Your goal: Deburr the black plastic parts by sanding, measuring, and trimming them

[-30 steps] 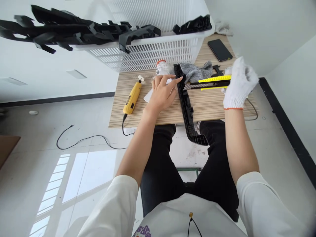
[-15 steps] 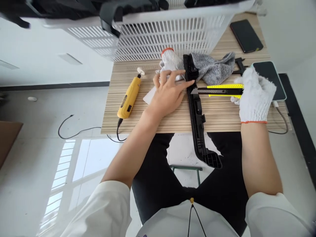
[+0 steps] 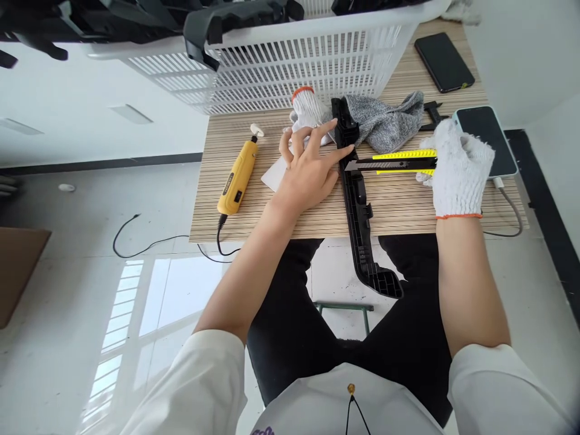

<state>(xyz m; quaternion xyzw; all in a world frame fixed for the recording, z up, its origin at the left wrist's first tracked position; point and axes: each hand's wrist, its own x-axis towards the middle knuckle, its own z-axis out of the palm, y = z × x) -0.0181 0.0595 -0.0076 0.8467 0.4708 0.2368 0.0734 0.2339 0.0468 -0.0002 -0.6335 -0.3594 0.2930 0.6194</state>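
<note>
A long black plastic part (image 3: 359,211) lies across the striped wooden table (image 3: 408,208), its near end hanging over the front edge. My bare left hand (image 3: 308,172) rests on the table with fingers spread, the fingertips pressing the part's left side. My right hand (image 3: 455,172), in a white knit glove, grips a yellow utility knife (image 3: 399,162) whose extended blade tip meets the part near my left fingertips.
A white slatted basket (image 3: 290,66) holding black plastic parts stands at the table's back. A yellow corded rotary tool (image 3: 238,178), a spare white glove (image 3: 308,112), a grey cloth (image 3: 385,124) and two phones (image 3: 444,54) (image 3: 487,139) lie around.
The view tilted down at first, then shifted slightly. The knife's blade tip has come against the black part. My left fingers stay on the part.
</note>
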